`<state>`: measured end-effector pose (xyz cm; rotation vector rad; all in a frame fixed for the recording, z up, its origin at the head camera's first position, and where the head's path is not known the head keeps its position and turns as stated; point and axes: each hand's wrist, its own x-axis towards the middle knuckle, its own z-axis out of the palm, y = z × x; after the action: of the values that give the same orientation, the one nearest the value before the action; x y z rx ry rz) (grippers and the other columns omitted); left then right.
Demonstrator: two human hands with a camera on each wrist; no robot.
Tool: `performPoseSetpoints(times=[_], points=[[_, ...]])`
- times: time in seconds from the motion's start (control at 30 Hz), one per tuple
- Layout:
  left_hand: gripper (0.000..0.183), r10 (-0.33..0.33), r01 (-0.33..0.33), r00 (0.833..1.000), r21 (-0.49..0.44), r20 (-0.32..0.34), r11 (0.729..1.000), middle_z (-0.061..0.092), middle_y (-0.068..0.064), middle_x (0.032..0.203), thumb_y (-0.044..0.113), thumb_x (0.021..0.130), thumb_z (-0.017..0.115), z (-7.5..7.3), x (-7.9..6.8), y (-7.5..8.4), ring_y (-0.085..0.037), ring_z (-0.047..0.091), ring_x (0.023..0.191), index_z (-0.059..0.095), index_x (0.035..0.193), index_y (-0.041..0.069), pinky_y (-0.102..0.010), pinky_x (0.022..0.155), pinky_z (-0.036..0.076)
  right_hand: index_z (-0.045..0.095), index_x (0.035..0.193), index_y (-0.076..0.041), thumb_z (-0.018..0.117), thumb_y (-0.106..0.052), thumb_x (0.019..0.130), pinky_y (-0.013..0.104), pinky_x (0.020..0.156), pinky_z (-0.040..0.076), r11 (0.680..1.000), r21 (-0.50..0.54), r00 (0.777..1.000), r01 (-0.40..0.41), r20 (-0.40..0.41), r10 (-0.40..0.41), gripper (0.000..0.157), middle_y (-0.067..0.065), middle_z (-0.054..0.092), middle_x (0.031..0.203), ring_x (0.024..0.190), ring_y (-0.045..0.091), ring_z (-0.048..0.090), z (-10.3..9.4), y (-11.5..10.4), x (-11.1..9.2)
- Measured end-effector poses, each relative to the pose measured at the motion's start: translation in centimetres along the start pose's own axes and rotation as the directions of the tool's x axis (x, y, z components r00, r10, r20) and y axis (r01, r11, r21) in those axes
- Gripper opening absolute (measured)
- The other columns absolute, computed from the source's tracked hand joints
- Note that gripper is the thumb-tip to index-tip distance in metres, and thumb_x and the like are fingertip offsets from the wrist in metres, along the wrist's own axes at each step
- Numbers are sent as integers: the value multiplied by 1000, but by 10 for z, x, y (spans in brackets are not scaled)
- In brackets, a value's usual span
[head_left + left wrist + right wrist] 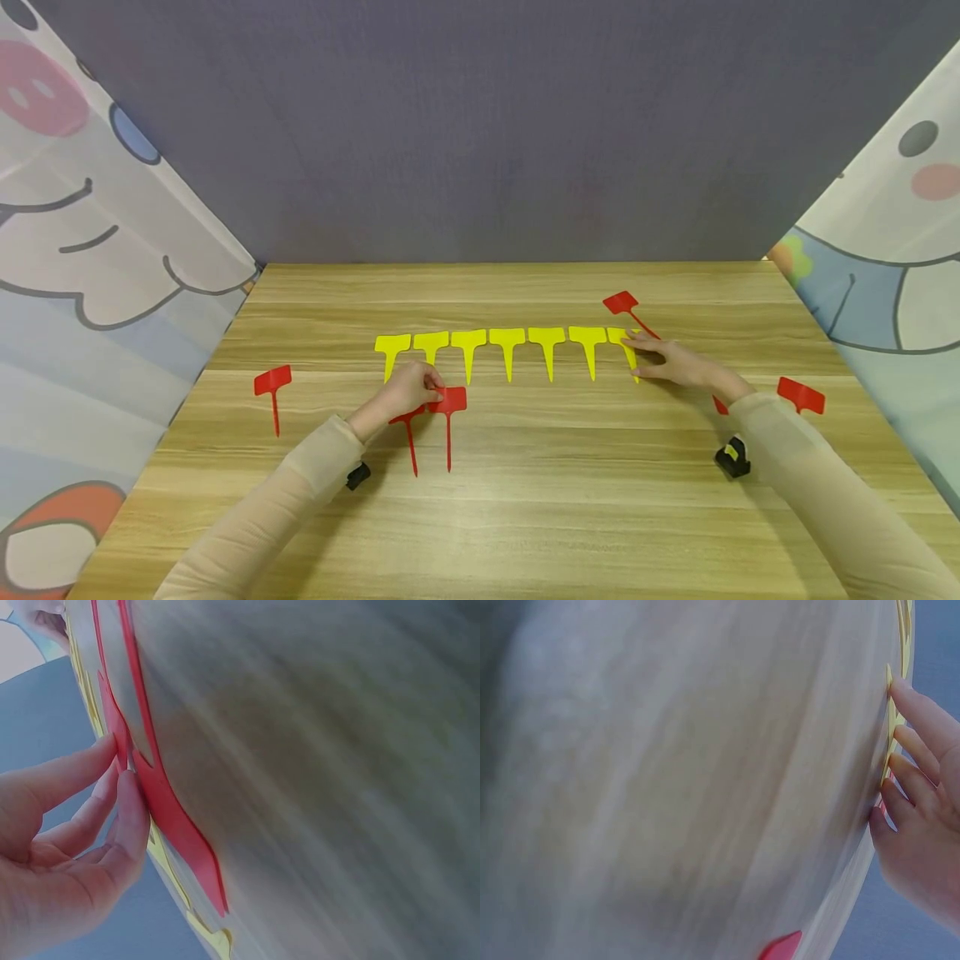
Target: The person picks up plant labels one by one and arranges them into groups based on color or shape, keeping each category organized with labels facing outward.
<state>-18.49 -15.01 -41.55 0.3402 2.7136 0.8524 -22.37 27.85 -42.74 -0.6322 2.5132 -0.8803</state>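
Several yellow T-shaped plant labels lie side by side in a row across the table. My left hand pinches the edge of a red plant label between thumb and fingertips, just below the row's left part. Another red label lies close beside it, partly covered by the hand; both stems point toward me. At the row's right end, my right hand touches the last yellow label with spread fingers, the thumb near its pointed tip. In the right wrist view those fingertips rest along the yellow label's edge.
One red label lies alone at the left. Beyond the right hand, another red label lies at a slant. A further red label is partly behind the right sleeve. A grey panel stands along the table's far edge.
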Motion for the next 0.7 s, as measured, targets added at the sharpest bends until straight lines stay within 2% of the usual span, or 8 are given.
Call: performPoseSetpoints(times=[0.37,0.57,0.7], points=[[7,58,-57,998,34,-18,998,60,0,71,4,72,71,0,-1,0,-12,53,68,66,77,4,-23,62,45,30,136,0,58,-28,85,59,99,15,1000,-22,1000,-1,1,1,65,20,17,143,130,40,9,-1,0,-1],[11,112,-113,993,-29,-42,993,58,-3,75,3,73,69,-12,-2,-6,-16,53,69,66,83,2,-25,61,45,30,137,-1,58,-28,85,59,99,15,1000,-26,1000,-1,5,1,64,20,17,144,130,41,9,-1,-2,-2],[14,126,-127,992,-70,-18,989,59,-7,79,3,76,66,-24,-4,-16,-17,54,69,63,89,-1,-24,59,45,29,137,0,58,-27,85,59,99,14,1000,-17,1000,1,7,-1,65,20,16,144,130,40,8,-2,-3,-2]])
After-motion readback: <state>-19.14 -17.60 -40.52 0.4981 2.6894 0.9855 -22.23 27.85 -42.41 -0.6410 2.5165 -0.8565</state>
